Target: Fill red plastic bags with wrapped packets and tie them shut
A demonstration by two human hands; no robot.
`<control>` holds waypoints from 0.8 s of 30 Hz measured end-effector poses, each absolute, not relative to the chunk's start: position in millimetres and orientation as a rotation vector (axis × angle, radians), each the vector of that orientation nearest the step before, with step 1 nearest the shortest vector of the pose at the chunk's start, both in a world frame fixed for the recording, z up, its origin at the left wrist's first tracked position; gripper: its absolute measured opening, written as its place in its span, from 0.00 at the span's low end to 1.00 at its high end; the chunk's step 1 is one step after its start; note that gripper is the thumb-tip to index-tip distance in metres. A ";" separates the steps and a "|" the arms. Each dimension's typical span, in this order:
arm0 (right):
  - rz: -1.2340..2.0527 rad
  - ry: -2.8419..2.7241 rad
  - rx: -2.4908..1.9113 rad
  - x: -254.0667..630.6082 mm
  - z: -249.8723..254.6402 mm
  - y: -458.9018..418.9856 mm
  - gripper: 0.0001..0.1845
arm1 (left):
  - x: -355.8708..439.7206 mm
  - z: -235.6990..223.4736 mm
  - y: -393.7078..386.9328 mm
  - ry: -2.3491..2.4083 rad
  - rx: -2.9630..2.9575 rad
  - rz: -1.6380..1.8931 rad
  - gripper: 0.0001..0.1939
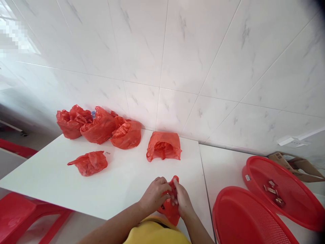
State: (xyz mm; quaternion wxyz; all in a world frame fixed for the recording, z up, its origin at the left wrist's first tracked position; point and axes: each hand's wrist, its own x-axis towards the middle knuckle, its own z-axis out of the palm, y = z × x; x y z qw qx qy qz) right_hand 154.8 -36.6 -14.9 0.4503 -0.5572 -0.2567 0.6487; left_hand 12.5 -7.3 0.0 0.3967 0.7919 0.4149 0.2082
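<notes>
Close to my body, at the front edge of the white table (122, 179), I hold a red plastic bag (170, 213) between both hands. The curled fingers of my left hand (155, 194) pinch its upper part. My right hand (183, 200) grips the same bag from the right, thumb up along its top. Something small and dark shows by the bag below my left fingers, too little to name. Beyond my hands another red plastic bag (166, 137) lies on its side, its mouth facing me. A small knotted-looking red bag (92, 164) lies farther left.
Several filled red bags (99, 127) stand along the tiled wall, a blue bottle cap (93, 114) among them. At right are two red plastic baskets (250, 217), the farther holding small packets (273, 190), and a cardboard box (296, 166). A red stool (33, 208) stands at lower left.
</notes>
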 end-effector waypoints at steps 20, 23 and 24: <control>1.222 -1.169 -1.724 179.3 -29.8 -41.1 0.11 | 13.0 -8.1 -7.0 1.287 1.628 0.426 0.04; 1.244 -1.155 -1.730 177.9 -31.0 -39.5 0.07 | 12.8 -7.1 -7.9 1.271 1.681 0.420 0.06; 1.286 -1.123 -1.689 177.7 -29.7 -39.4 0.08 | 12.3 -7.1 -7.9 1.268 1.700 0.416 0.07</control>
